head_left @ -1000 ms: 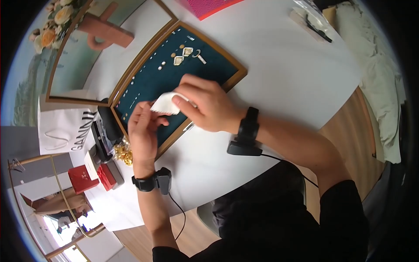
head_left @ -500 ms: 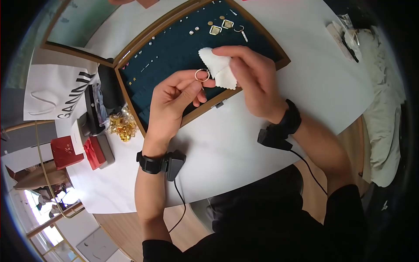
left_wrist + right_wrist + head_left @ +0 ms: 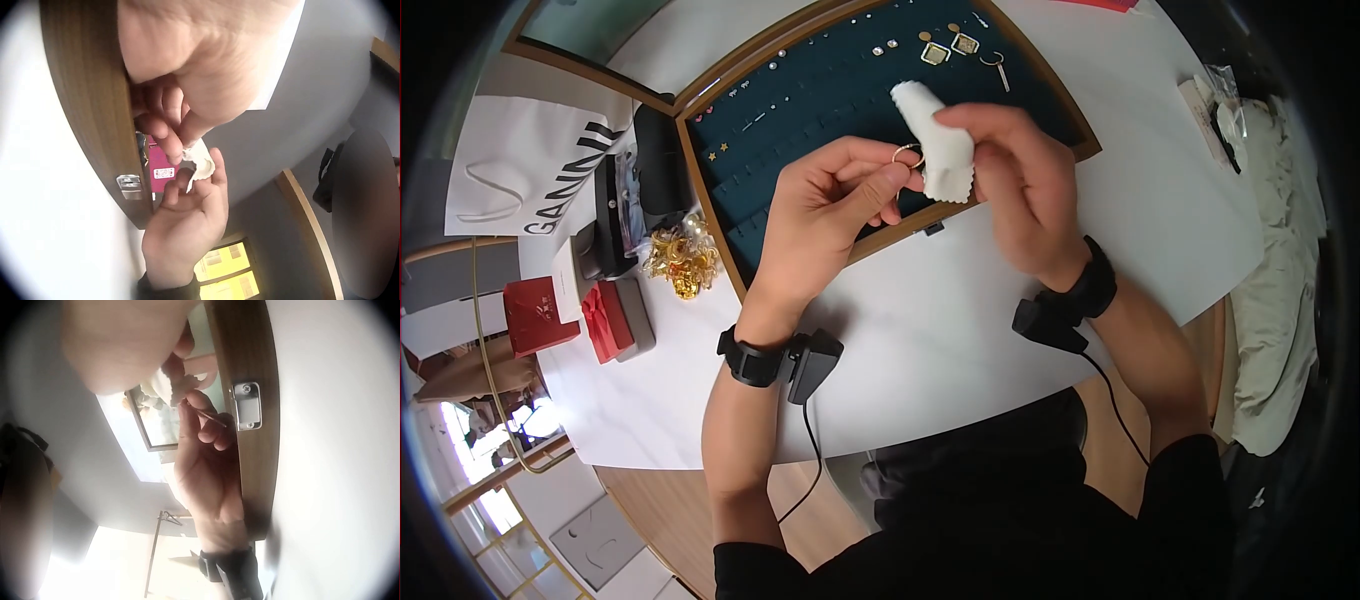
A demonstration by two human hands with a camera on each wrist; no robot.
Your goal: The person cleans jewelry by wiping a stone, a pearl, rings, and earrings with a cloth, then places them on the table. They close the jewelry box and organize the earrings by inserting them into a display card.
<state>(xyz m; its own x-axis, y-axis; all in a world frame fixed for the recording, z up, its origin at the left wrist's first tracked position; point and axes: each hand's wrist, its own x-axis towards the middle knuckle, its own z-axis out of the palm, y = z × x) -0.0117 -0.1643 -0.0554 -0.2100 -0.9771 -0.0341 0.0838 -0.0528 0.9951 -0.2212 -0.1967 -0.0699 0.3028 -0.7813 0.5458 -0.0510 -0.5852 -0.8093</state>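
Observation:
My left hand (image 3: 825, 205) pinches a thin gold hoop earring (image 3: 896, 153) between thumb and forefinger; a slim bar (image 3: 212, 417) sticks out past its fingers in the right wrist view. My right hand (image 3: 1025, 190) holds a white scalloped cloth (image 3: 945, 150) between thumb and fingers, and the cloth overlaps the hoop's right side. Both hands are above the front edge of a wooden jewelry case (image 3: 880, 243) lined in dark green. Inside lie square drop earrings (image 3: 935, 53), a hoop earring with a bar (image 3: 1004, 77), star studs (image 3: 723, 146) and several small studs.
The case's framed lid (image 3: 590, 70) stands raised at the back left. Left of the case are a white paper bag (image 3: 510, 150), black boxes (image 3: 610, 215), gold ribbon (image 3: 680, 258) and red boxes (image 3: 540, 315). A plastic packet (image 3: 1225, 110) lies at the right.
The cloth covered the hoop, then came away to its right, and now overlaps the hoop's right side again. The head view has shifted, with both hands now further right in it.

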